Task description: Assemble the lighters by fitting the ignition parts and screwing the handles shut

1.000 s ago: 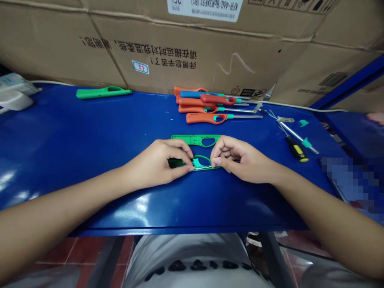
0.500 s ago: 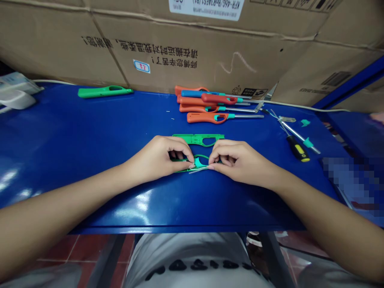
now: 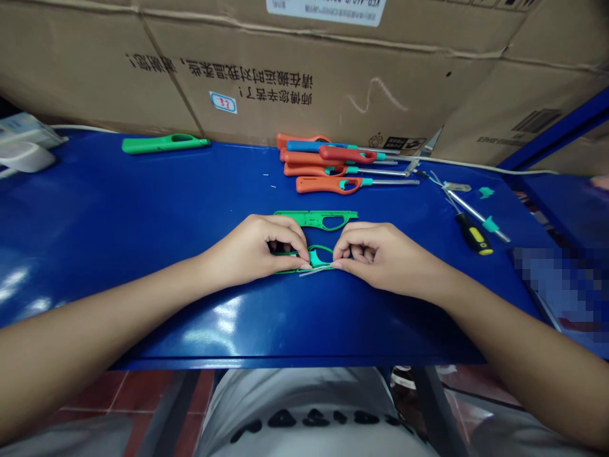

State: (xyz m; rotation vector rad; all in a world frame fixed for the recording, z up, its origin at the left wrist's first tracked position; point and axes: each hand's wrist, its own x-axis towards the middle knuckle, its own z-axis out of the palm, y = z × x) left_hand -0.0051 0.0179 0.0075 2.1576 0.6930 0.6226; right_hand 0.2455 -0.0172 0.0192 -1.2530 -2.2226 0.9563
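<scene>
A green lighter half-shell (image 3: 321, 247) lies on the blue table, with a turquoise trigger (image 3: 316, 258) set in its loop. My left hand (image 3: 278, 249) is closed over the shell's left part, thumb and index fingertip pinched beside the trigger. Opposite it, my right hand (image 3: 364, 251) pinches a thin, pale wire-like tube (image 3: 314, 271) that slants along the shell's near edge. The fingers hide much of the shell, and what sits under the left fingertips cannot be made out. Just beyond the hands lies a second green half-shell (image 3: 311, 219), its inner side up.
Several orange lighters (image 3: 328, 185) and a blue one (image 3: 304, 145) are piled by the cardboard box (image 3: 238, 57). A screwdriver (image 3: 473, 235) and a metal lighter tube (image 3: 469, 204) lie to the right. Another green lighter body (image 3: 164, 144) rests at the back left.
Both hands stay almost in place, still pinching at the shell. The left fingertips have shifted very slightly rightward, and the view has moved a little.
</scene>
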